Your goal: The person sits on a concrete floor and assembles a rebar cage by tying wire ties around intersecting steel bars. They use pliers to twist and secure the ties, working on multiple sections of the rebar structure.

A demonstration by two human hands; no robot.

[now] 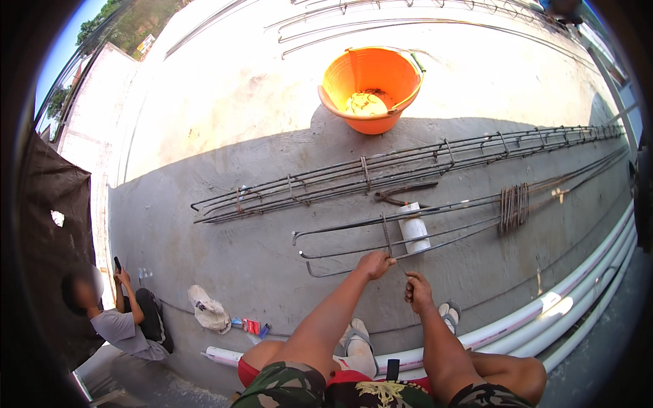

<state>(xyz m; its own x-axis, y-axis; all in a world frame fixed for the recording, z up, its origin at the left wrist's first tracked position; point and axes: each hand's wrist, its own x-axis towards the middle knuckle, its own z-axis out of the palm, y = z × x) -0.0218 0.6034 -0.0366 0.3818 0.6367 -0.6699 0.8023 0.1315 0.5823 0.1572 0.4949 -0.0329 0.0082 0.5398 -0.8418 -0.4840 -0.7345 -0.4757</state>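
Observation:
Long steel rebars [469,236] with hooked ends lie in front of me, propped on a short white pipe piece [413,228]. A stirrup [387,234] stands around them near the hooked ends. My left hand [374,265] is closed at the lower corner of this stirrup, on the nearest bar. Just to its right, my right hand [419,292] is closed around a thin dark piece that points up toward the left hand; its kind is too small to tell. A bunch of stirrups [513,207] is gathered farther right along the bars. Behind the white pipe piece lie dark pincers [398,195].
A tied rebar cage [367,173] lies beyond, then an orange bucket [371,88]. More rebars [408,22] lie at the back. Long white pipes [544,306] run close by my feet. A pale sack [207,309] and a seated person [129,319] holding a phone are at the left.

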